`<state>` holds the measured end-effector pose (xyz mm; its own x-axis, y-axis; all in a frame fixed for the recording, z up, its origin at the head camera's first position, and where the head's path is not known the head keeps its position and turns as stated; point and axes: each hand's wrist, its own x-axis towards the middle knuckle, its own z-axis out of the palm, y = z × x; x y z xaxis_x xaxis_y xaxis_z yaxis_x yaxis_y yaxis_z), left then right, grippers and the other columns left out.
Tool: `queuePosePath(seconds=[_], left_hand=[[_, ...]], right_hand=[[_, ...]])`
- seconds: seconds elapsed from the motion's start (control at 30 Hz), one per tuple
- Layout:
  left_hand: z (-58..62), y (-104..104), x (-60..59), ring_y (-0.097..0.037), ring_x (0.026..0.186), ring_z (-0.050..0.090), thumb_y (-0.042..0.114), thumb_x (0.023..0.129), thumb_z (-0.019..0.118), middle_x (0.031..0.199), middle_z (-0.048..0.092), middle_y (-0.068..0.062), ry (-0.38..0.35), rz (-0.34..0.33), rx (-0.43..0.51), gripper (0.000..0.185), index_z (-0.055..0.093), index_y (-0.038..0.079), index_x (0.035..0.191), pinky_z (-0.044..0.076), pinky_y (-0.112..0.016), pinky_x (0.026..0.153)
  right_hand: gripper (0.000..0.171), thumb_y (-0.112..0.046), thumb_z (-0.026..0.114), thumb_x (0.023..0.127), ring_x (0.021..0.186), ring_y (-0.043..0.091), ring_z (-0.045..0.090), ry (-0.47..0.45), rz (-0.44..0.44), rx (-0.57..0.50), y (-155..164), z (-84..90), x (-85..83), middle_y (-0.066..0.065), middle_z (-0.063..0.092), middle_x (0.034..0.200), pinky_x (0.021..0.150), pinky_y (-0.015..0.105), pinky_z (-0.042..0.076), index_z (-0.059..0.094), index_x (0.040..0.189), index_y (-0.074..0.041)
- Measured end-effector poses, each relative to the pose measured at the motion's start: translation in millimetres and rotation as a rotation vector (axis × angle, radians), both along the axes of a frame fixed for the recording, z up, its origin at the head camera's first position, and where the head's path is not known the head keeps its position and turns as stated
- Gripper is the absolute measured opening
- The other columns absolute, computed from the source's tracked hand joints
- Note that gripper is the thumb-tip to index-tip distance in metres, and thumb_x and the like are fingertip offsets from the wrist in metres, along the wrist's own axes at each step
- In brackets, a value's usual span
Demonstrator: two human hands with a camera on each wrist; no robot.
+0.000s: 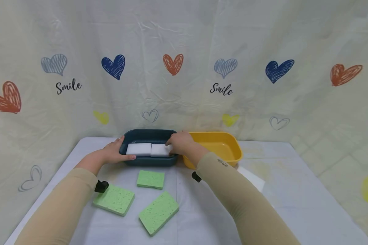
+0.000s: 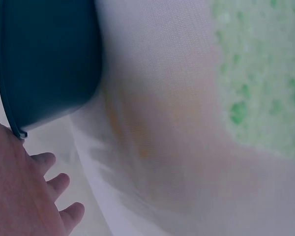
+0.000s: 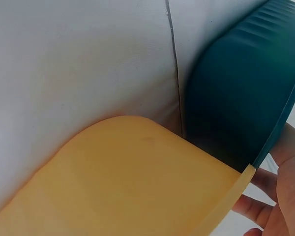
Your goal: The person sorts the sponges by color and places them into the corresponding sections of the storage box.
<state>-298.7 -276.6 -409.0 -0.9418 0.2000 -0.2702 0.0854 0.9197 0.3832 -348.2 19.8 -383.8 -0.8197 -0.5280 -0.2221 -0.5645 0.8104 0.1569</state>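
A dark teal basin (image 1: 150,161) stands at the back of the table with two white sponge blocks (image 1: 139,149) lying end to end inside. My left hand (image 1: 111,152) rests at its left end, thumb along the front rim and fingers spread on the outside. In the left wrist view, the fingers (image 2: 57,187) show loose beside the basin wall (image 2: 49,59). My right hand (image 1: 184,143) reaches over the basin's right end and pinches the right-hand white sponge block (image 1: 160,150). That block is hidden in the right wrist view, where the basin's outer wall (image 3: 236,93) covers it.
A yellow basin (image 1: 224,144) stands against the teal one, partly behind my right forearm. Three green sponges (image 1: 151,179) lie on the table in front. A flat white piece (image 1: 253,178) shows beyond the right sleeve. A heart-printed curtain (image 1: 184,102) hangs behind the table.
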Motion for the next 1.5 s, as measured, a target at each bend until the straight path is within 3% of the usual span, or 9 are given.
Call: queuePosePath(seconds=[0.2,0.47,0.67,0.83,1.13,1.5], left_hand=[[-2.3,-1,-1.5,-0.055,0.144,0.005,0.080,0.080,0.056,0.158,0.001,-0.037,-0.004,-0.005,-0.001,0.130,-0.009,-0.004,0.155,0.013,-0.069,0.112],[0.5,0,-0.7,-0.056,0.143,0.006,0.077,0.082,0.057,0.157,0.002,-0.038,0.003,-0.017,0.009,0.127,-0.007,-0.006,0.155,0.014,-0.069,0.112],[0.1,2,-0.8,-0.056,0.143,0.007,0.075,0.083,0.058,0.157,0.002,-0.038,0.016,-0.023,0.014,0.127,-0.006,-0.007,0.155,0.014,-0.069,0.112],[-5.7,2,-2.0,-0.058,0.142,0.009,0.073,0.082,0.061,0.156,0.004,-0.039,0.046,-0.024,0.041,0.127,-0.003,-0.009,0.154,0.016,-0.070,0.110],[-11.4,0,0.5,-0.058,0.141,0.011,0.069,0.083,0.064,0.156,0.006,-0.040,0.084,-0.028,0.058,0.126,-0.002,-0.013,0.153,0.017,-0.069,0.111],[-17.8,1,-0.3,-0.056,0.143,0.007,0.062,0.086,0.066,0.157,0.000,-0.038,0.069,0.002,0.139,0.124,-0.009,-0.010,0.153,0.015,-0.068,0.112]], right_hand=[[0.050,-0.052,0.071,0.088,0.105,0.020,0.055,0.019,0.007,-0.080,9,8.0,2.7,-0.004,0.061,0.120,0.096,0.039,0.041,0.062,0.136,-0.039],[0.053,-0.047,0.073,0.088,0.107,0.021,0.057,-0.004,-0.007,-0.271,31,24.1,9.1,0.002,0.060,0.129,0.095,0.037,0.047,0.062,0.138,-0.031],[0.053,-0.046,0.074,0.088,0.104,0.021,0.057,-0.017,-0.048,-0.364,55,37.1,20.8,0.004,0.060,0.128,0.091,0.035,0.049,0.061,0.138,-0.033],[0.054,-0.044,0.075,0.087,0.100,0.022,0.056,0.003,-0.044,-0.383,81,43.1,32.0,0.006,0.061,0.123,0.086,0.036,0.049,0.061,0.138,-0.030],[0.058,-0.045,0.079,0.083,0.108,0.024,0.056,0.042,-0.089,-0.375,139,48.2,60.2,0.006,0.060,0.124,0.093,0.041,0.049,0.063,0.136,-0.028],[0.055,-0.042,0.079,0.083,0.108,0.028,0.059,0.077,-0.118,-0.346,224,31.4,102.4,0.006,0.065,0.120,0.091,0.047,0.051,0.067,0.132,-0.022]])
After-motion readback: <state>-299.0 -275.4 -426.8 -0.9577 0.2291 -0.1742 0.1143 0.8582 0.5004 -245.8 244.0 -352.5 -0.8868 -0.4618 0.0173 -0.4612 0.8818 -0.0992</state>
